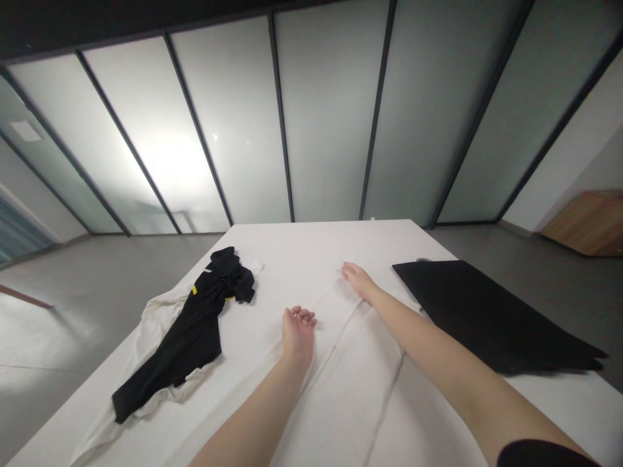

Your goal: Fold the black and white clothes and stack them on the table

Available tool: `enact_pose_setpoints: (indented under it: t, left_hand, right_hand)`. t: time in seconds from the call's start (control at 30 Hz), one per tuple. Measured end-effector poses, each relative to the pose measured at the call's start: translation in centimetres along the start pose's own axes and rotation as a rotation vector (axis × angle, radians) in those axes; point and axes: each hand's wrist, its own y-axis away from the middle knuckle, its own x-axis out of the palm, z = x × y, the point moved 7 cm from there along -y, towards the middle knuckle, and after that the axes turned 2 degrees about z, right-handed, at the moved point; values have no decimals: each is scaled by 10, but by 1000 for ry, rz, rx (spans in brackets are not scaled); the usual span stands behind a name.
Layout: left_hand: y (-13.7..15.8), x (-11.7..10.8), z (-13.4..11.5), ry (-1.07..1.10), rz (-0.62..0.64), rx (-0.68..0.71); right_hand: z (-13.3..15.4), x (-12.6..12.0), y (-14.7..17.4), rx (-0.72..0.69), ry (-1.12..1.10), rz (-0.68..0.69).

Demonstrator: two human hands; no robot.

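Observation:
A thin white cloth (350, 383) with long seams or folds lies on the white table under my arms. My left hand (298, 334) is at the cloth's left edge, palm turned up and fingers curled in on it; the gripped part is mostly hidden. Farther forward and to the right, my right hand (359, 282) pinches the cloth near its far edge. A faint edge of fabric runs between the two hands. To the left, a black garment (189, 344) with yellow and white marks lies over another white cloth (160, 314).
Black flat sheets (481, 318), stacked, lie on the table (311, 243) to the right and reach past its edge. Frosted glass panels (326, 110) in dark frames stand behind the table. A wooden piece (584, 224) is on the floor at right.

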Motion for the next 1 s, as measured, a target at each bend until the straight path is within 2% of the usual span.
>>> enact_pose_setpoints:
  t: [0.2,0.33,0.53,0.6,0.7,0.83,1.0]
  left_hand:
    - [5,7,1,-52,27,-18]
    - [5,8,0,-55,23,-20]
    - [6,11,-2,-53,73,-19]
    - [7,10,-3,-60,72,-6]
    - [7,11,-3,-123,76,28]
    - [14,20,-4,-421,165,133]
    - [47,39,-4,-1060,475,406]
  right_hand:
    - [14,22,20,-101,512,223]
    - [30,31,34,-80,745,203]
    - [48,77,92,-193,806,203]
    - [42,80,103,-152,793,186]
    - [32,72,101,-71,774,153]
    - [24,50,78,38,755,108]
    - [19,31,61,112,721,47]
